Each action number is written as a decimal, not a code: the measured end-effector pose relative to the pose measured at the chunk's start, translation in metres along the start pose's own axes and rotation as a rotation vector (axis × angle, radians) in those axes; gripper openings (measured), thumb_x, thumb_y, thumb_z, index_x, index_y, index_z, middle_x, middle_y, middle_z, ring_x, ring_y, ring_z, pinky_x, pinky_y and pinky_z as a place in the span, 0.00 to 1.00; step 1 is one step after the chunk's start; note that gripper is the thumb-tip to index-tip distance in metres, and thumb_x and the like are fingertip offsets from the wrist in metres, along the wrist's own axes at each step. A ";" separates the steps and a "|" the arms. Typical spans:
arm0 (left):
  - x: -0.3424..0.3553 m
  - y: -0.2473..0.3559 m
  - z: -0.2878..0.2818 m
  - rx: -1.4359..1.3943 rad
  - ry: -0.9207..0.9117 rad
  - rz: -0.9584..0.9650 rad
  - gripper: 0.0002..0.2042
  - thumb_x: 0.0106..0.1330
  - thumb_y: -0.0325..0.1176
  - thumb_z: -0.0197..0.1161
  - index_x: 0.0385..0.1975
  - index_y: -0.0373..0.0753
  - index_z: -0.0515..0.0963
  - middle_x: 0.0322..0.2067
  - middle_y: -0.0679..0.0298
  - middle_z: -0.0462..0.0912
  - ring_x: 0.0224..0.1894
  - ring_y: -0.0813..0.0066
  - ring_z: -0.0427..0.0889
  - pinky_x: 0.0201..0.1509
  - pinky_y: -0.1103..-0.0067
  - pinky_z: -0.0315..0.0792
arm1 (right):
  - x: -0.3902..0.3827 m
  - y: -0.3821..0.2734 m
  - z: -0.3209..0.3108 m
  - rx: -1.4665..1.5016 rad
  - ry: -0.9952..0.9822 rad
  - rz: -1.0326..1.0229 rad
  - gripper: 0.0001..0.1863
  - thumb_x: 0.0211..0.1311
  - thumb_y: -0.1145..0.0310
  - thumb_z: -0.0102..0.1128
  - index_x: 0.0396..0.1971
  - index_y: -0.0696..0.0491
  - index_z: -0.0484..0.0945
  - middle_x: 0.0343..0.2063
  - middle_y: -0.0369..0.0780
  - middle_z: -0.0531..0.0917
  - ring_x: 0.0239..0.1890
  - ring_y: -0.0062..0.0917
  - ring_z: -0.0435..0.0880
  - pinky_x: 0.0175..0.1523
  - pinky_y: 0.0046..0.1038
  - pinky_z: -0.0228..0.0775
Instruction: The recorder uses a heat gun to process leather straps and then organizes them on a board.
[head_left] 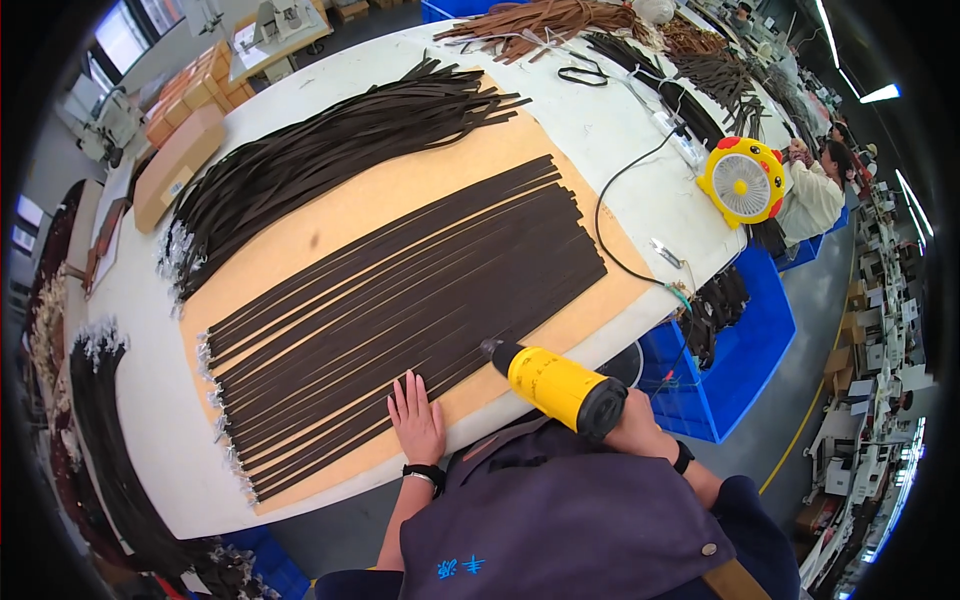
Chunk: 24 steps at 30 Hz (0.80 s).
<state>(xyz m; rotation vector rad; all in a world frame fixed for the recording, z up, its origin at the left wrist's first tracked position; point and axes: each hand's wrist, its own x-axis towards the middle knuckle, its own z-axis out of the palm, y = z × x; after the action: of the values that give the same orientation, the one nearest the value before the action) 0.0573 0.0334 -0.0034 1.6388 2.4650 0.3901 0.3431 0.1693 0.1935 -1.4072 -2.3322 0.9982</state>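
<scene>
Dark brown flat straps [420, 310] lie side by side in parallel on a tan sheet [600, 322], silvery fittings at their left ends. My left hand [416, 420] rests flat with fingers spread on the lowest straps, near the sheet's front edge. My right hand [630, 430] grips a yellow heat gun [558, 385], its dark nozzle pointing left over the straps' lower right part. Higher on the sheet lies a loose bundle of similar straps [320, 170].
The white table [150, 440] bears more strap bundles [95, 410], a cardboard piece [180, 165], a cord and a yellow fan [740, 182]. Blue bins [735, 390] stand at right. A person in a pale top [810, 200] is beyond the fan; sewing machines stand in the background.
</scene>
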 end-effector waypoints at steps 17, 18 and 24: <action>-0.002 0.000 0.006 -0.163 0.122 -0.025 0.27 0.71 0.31 0.51 0.70 0.33 0.59 0.72 0.52 0.57 0.74 0.53 0.55 0.77 0.60 0.46 | 0.061 0.024 -0.003 0.070 0.143 0.116 0.17 0.50 0.66 0.70 0.41 0.54 0.81 0.34 0.50 0.85 0.38 0.47 0.85 0.42 0.41 0.77; -0.002 0.001 0.006 -0.155 0.122 -0.022 0.27 0.71 0.31 0.50 0.70 0.33 0.59 0.72 0.52 0.58 0.74 0.53 0.55 0.76 0.59 0.46 | 0.069 0.025 -0.006 0.127 0.171 0.105 0.19 0.50 0.66 0.70 0.43 0.54 0.80 0.34 0.50 0.85 0.39 0.46 0.85 0.43 0.40 0.77; -0.001 0.008 0.005 -0.101 0.113 -0.009 0.28 0.69 0.33 0.53 0.69 0.32 0.60 0.71 0.51 0.60 0.74 0.50 0.55 0.76 0.58 0.47 | 0.107 0.041 -0.042 0.575 -0.110 0.054 0.24 0.56 0.61 0.73 0.51 0.54 0.79 0.39 0.41 0.87 0.43 0.28 0.85 0.50 0.28 0.74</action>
<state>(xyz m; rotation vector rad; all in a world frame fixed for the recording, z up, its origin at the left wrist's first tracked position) 0.0660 0.0355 -0.0063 1.6064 2.4864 0.6115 0.3386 0.2907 0.1825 -1.2014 -1.8480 1.6295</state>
